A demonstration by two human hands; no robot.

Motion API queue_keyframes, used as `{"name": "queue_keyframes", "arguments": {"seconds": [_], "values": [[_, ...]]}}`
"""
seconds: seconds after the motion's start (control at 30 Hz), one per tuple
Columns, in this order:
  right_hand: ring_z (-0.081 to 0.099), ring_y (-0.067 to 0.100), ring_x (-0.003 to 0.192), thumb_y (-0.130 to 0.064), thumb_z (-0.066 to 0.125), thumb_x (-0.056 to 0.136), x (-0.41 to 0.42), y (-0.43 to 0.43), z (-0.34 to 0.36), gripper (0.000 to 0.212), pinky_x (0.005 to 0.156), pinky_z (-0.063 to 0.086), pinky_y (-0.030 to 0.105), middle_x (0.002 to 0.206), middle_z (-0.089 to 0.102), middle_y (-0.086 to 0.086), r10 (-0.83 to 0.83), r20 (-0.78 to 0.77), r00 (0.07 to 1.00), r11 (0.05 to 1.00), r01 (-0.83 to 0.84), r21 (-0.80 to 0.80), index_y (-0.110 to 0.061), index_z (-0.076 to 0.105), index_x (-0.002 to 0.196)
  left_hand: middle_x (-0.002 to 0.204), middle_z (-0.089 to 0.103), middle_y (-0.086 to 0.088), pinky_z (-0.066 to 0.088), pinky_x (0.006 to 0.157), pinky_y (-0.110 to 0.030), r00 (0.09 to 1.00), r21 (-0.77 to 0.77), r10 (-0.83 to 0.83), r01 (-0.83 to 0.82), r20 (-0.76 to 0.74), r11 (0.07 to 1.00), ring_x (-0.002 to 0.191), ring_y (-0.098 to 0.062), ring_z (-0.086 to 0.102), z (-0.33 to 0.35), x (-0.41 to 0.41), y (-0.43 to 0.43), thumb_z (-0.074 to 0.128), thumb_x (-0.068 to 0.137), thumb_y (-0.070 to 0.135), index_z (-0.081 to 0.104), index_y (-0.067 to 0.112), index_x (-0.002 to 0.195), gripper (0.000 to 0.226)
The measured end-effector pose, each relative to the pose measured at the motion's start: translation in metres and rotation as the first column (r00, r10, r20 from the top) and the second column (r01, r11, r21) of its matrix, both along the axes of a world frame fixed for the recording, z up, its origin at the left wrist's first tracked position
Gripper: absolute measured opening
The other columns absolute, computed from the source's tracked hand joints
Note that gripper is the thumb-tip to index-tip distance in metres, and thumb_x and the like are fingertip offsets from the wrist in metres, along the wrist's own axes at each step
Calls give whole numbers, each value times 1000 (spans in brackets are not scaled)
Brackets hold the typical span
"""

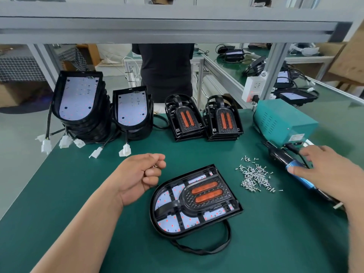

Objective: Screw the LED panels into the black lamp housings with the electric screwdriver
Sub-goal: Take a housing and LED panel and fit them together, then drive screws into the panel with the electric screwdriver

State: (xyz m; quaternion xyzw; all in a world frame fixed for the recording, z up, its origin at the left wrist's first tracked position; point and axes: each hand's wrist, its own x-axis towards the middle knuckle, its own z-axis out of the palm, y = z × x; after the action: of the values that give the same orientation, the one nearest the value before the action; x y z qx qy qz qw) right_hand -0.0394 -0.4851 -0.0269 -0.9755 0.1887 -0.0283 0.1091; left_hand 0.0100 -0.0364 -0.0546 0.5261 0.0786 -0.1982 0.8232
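left hand [141,174] is hovering over the green bench [78,194], fingers curled in, pinching a few small metal screws [154,166] btwn thumb & fingertips. right hand [327,170] is gripping the blue-and-black electric screwdriver [281,157], which is lying near the bench's right edge. black d-shaped lamp housing [154,219] is lying flat just right of the left hand, w/ white led panel [166,199] & orange-striped black insert [206,194] inside. loose pile of silver screws [256,176] is sitting btwn housing & screwdriver.
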Motion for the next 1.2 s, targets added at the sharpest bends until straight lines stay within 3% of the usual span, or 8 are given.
{"name": "queue_keyframes", "arguments": {"seconds": [0.33,0.5,0.6,0.87,0.97,1.03,1.1,1.2], "values": [[64,24,103,-72,77,78,-1,-5,-3,75,88,55,39,119,64,-4,30,-160,987,987,-55,-154,-33,55,138,70,52,1,29,36,-15,996,56,-76,74,39,996,49,-4,31,1,-1,1,68,93,34,64,6,102,30],[63,15,79,-55,72,87,-1,-5,-3,28,73,55,35,84,65,-9,63,-89,994,982,-77,-171,-30,64,96,72,53,1,29,36,-14,995,33,-78,76,57,997,49,-3,33,-2,0,2,71,90,30,70,3,102,30],[62,17,71,-48,69,89,-1,-7,-4,28,66,53,37,73,63,-5,44,-62,997,984,-54,-171,-25,58,78,79,61,-2,33,40,-14,996,5,-71,71,62,998,53,-4,38,-5,1,3,71,89,19,78,-2,105,28],[64,20,59,-67,61,81,1,-15,-1,43,65,54,37,73,67,-10,31,353,935,965,-120,233,-29,68,100,85,63,-6,32,40,-15,996,-57,-70,73,56,996,55,-5,39,-4,0,3,68,87,10,73,0,107,22],[60,26,64,-65,72,79,2,0,10,46,71,48,40,72,67,0,-131,477,869,805,-188,563,-31,73,110,84,63,-5,32,40,-14,997,-64,-58,61,57,996,54,-5,39,-2,0,2,68,88,12,67,2,111,25],[65,26,70,-55,79,75,5,15,16,39,68,53,40,75,69,-3,-253,498,830,563,-292,773,-28,79,103,84,64,-6,31,40,-14,998,-62,-45,49,54,997,54,-5,39,-1,-1,1,67,90,12,64,2,111,23],[75,24,77,-40,81,76,9,30,19,25,69,64,44,87,76,-2,-330,474,817,312,-379,871,-24,82,95,85,65,-6,32,40,-14,998,-55,-38,40,48,998,53,-5,38,1,-2,1,62,98,10,61,3,111,15],[72,22,78,-29,76,85,15,43,26,18,70,65,43,85,72,2,-368,438,820,167,-405,899,-18,79,99,87,69,-8,32,40,-15,999,-45,-30,32,36,998,53,-5,38,2,-3,1,55,106,7,59,4,110,7]]}}
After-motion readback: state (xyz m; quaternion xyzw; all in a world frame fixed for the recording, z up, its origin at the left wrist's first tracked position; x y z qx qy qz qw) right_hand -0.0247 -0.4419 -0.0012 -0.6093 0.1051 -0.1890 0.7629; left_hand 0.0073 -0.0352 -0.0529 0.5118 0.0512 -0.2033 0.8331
